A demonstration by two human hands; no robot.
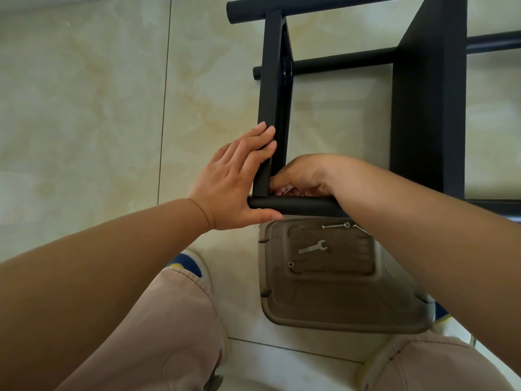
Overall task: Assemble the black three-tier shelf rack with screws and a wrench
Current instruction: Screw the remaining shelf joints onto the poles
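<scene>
The black shelf rack [428, 108] lay on its side on the tiled floor [84, 108], cut off at the frame's right edge. Just below its near tube [298, 204] sat a clear plastic tray [338, 311] holding a wrench [312, 246], a screw [335, 226] and a nut [291, 264]. The left hand [234, 187] pressed the rack's corner, fingers straight and together. The right hand [301, 176] curled inside that corner; what its fingers pinched was hidden.

Rack frame [270, 80]: matt black metal. Beside it, translucent grey plastic tray [338, 311]; inside, shiny metal wrench [313, 246]. Floor [84, 108]: glossy marbled tile.
</scene>
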